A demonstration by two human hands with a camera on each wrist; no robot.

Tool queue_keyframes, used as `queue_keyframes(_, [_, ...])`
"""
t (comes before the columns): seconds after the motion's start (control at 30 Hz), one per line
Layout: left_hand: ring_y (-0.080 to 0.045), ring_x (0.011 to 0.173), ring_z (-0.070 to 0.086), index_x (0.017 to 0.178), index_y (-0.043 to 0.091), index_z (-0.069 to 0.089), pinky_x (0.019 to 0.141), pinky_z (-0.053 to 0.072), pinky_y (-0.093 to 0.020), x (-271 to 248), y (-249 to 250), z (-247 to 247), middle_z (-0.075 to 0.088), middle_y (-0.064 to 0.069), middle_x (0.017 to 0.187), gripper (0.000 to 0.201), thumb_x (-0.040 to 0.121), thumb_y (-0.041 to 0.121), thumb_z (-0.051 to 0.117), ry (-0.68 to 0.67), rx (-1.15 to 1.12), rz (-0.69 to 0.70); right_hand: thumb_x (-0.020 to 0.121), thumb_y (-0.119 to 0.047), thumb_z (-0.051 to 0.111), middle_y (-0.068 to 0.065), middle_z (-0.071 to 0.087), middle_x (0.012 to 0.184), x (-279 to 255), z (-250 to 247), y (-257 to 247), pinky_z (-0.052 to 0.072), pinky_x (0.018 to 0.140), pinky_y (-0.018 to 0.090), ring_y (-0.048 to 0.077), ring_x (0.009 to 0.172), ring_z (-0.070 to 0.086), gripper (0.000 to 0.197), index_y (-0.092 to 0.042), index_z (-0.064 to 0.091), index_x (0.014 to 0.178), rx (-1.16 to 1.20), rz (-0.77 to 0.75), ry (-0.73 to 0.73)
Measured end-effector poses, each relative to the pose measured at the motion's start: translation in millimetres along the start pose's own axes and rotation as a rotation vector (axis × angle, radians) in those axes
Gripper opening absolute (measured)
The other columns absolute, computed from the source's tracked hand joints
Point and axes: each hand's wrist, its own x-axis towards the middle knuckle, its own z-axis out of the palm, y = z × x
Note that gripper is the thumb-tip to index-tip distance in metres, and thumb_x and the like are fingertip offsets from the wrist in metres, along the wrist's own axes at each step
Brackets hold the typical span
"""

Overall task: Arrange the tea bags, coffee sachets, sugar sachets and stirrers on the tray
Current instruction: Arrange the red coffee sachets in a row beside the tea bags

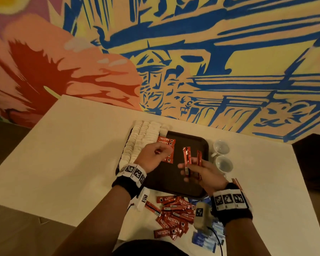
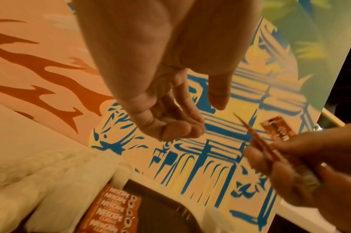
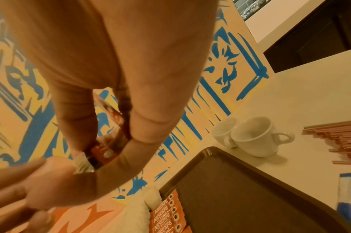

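Observation:
A dark brown tray [image 1: 175, 180] lies mid-table. Rows of white tea bags [image 1: 142, 139] fill its left side, and a column of red coffee sachets [image 1: 167, 141] lies beside them. My left hand [image 1: 160, 151] hovers over that column with its fingers loosely curled; in the left wrist view the left hand [image 2: 170, 127] holds nothing. My right hand [image 1: 189, 170] is above the tray's middle and grips several red stick sachets [image 1: 187, 158] upright, fanned apart. The same held sachets [image 2: 258, 141] show edge-on beside the right hand [image 2: 310, 159], and they are partly hidden behind the fingers [image 3: 142, 126] in the right wrist view.
A loose pile of red coffee sachets [image 1: 174, 217] lies on the table at the tray's near edge, with blue sugar sachets [image 1: 205, 239] to its right. Two white cups [image 1: 222, 156] stand right of the tray. Brown stirrers [image 3: 337, 138] lie beyond the cups. A painted wall backs the table.

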Motion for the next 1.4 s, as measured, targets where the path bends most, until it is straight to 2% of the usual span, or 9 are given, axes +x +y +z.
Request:
queue_keyframes(0.13, [-0.007, 0.089, 0.066, 0.116, 0.037, 0.067, 0.062, 0.049, -0.019, -25, 24, 2, 0.067, 0.008, 0.107, 0.027, 0.092, 0.049, 0.065, -0.056, -0.066, 0.027, 0.098, -0.007, 0.061, 0.017, 0.074, 0.111, -11, 4, 0, 0.059, 0.072, 0.034, 0.024, 0.091, 0.07, 0.018, -0.004, 0.07, 0.114, -0.048, -0.057, -0.009])
queue_keyframes(0.27, [0.0, 0.061, 0.058, 0.124, 0.024, 0.066, 0.058, 0.046, -0.019, -45, 41, 11, 0.065, 0.005, 0.077, 0.031, 0.094, 0.031, 0.068, -0.046, -0.132, 0.051, 0.096, -0.008, 0.065, 0.018, 0.073, 0.113, -22, 6, -2, 0.059, 0.074, 0.035, 0.025, 0.092, 0.071, 0.021, -0.004, 0.071, 0.116, -0.06, -0.092, -0.03])
queue_keyframes(0.4, [-0.007, 0.056, 0.056, 0.119, 0.015, 0.066, 0.056, 0.046, -0.021, -65, 54, 18, 0.063, 0.003, 0.063, 0.023, 0.096, 0.015, 0.065, -0.04, -0.221, 0.075, 0.099, -0.012, 0.062, 0.026, 0.069, 0.118, -35, 7, 1, 0.062, 0.078, 0.04, 0.028, 0.096, 0.07, 0.027, 0.003, 0.066, 0.122, 0.05, -0.112, -0.06])
queue_keyframes(0.63, [-0.025, 0.087, 0.071, 0.114, 0.003, 0.068, 0.075, 0.056, -0.03, -105, 63, 14, 0.075, -0.016, 0.102, 0.02, 0.099, 0.013, 0.058, -0.052, -0.398, 0.116, 0.105, -0.04, 0.05, 0.012, 0.076, 0.106, -44, 0, 17, 0.058, 0.081, 0.041, 0.026, 0.099, 0.071, 0.038, -0.008, 0.071, 0.111, 0.212, -0.108, 0.139])
queue_keyframes(0.77, [-0.025, 0.086, 0.072, 0.108, 0.003, 0.068, 0.076, 0.057, -0.03, -119, 57, 14, 0.075, -0.016, 0.099, 0.014, 0.097, 0.008, 0.06, -0.027, -0.387, 0.138, 0.108, -0.028, 0.047, 0.01, 0.074, 0.096, -51, 4, 23, 0.056, 0.08, 0.037, 0.021, 0.083, 0.07, 0.032, -0.007, 0.071, 0.111, 0.186, -0.111, 0.097])
queue_keyframes(0.9, [-0.024, 0.079, 0.071, 0.113, 0.009, 0.064, 0.073, 0.058, -0.03, -127, 52, 14, 0.076, -0.013, 0.093, 0.022, 0.094, -0.002, 0.061, -0.019, -0.361, 0.13, 0.105, -0.034, 0.054, 0.002, 0.063, 0.08, -59, 11, 21, 0.047, 0.059, 0.026, 0.01, 0.06, 0.05, 0.035, -0.005, 0.07, 0.117, 0.169, -0.149, 0.017])
queue_keyframes(1.07, [-0.023, 0.076, 0.07, 0.12, 0.012, 0.061, 0.071, 0.057, -0.03, -131, 50, 6, 0.076, -0.016, 0.095, 0.029, 0.093, 0.0, 0.064, -0.001, -0.316, 0.093, 0.095, -0.037, 0.069, 0.003, 0.055, 0.078, -62, 23, 11, 0.035, 0.05, 0.022, 0.007, 0.053, 0.037, 0.027, -0.01, 0.066, 0.095, 0.165, -0.2, -0.058])
queue_keyframes(1.23, [-0.021, 0.074, 0.07, 0.11, 0.009, 0.063, 0.068, 0.056, -0.03, -125, 47, -2, 0.076, -0.016, 0.097, 0.019, 0.093, 0.002, 0.065, 0.035, -0.314, 0.053, 0.081, -0.059, 0.074, 0.01, 0.053, 0.093, -63, 37, 5, 0.034, 0.054, 0.024, 0.008, 0.057, 0.037, 0.07, 0.002, 0.067, 0.115, 0.172, -0.257, -0.122])
queue_keyframes(1.4, [-0.023, 0.08, 0.072, 0.106, 0.014, 0.064, 0.076, 0.056, -0.037, -110, 43, -2, 0.076, -0.015, 0.099, 0.016, 0.092, 0.009, 0.069, -0.015, -0.262, 0.042, 0.085, -0.031, 0.077, 0.004, 0.059, 0.074, -62, 47, -6, 0.034, 0.054, 0.025, 0.008, 0.054, 0.039, 0.014, -0.019, 0.078, 0.092, 0.036, -0.351, -0.046])
